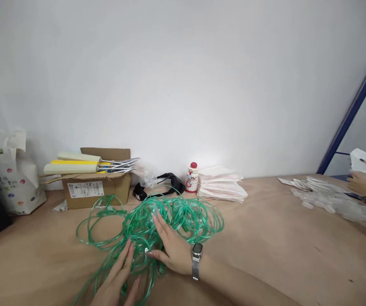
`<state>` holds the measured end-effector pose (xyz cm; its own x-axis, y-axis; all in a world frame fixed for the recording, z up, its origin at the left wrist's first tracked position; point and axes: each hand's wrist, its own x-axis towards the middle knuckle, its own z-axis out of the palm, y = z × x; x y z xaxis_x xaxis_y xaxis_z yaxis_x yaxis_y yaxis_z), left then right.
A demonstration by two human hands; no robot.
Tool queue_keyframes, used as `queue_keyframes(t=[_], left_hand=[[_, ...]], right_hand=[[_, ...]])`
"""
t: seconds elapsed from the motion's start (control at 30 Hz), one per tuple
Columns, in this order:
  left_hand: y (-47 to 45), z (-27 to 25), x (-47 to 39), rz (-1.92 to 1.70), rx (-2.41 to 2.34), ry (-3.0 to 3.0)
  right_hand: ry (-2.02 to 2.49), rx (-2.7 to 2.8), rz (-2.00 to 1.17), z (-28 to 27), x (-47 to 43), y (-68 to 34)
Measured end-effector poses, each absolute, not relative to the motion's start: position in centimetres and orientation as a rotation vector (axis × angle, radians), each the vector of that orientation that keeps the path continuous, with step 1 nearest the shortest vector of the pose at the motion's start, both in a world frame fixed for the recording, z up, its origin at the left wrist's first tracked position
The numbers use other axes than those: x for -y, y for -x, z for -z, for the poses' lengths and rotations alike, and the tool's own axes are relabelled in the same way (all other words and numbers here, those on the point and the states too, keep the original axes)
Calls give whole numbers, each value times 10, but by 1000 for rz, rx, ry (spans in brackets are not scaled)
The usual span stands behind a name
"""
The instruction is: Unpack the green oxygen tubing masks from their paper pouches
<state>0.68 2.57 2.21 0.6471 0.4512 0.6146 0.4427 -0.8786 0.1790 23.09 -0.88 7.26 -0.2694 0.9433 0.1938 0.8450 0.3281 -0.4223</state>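
Head cam's got two bare hands working in a tangled heap of coiled, see-through green plastic tubing, which is lying front and centre on a brown-covered table. Closest in is the left hand, coming up from the bottom edge: fingers out straight and pressed together, thumb apart, tips against the near side of the heap. Right hand is a bit further in, wearing a dark-faced watch with a silver band. Its long fingers are together on top of the coils, thumb spread wide; can't tell if either hand is actually pinching a strand.

Past the tubing, left to right: an open brown cardboard box with cream and yellow-handled metal rods lying across it, a curved black thing I can't make out, a white bottle with a red cap, and a pale pinkish stack of sheets. Far right, a co-worker's hands are at a white sheet. Plain white wall behind it all.
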Motion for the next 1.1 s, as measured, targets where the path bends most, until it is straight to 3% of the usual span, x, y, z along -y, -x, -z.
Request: queue_keyframes(t=[0.17,0.47,0.63,0.8,0.97,1.1], left_hand=[[7,-20,-14,-978,-755,-2906],[2,-33,-14,-1305,-826,-2857],[6,-33,-32,-1229,-854,-2913],[-12,-11,-50,-972,-985,-3099],[-33,-16,-74,-306,-1158,-2926],[-33,-21,-93,-215,-1144,-2803]], right_hand=[[1517,2124,-330,-66,25,-239],[1612,2159,-252,-65,34,-239],[1691,2227,-286,-63,10,-234],[1724,2242,-308,-61,3,-232],[1691,2264,-150,-46,7,-228],[1671,2253,-57,-37,8,-220]])
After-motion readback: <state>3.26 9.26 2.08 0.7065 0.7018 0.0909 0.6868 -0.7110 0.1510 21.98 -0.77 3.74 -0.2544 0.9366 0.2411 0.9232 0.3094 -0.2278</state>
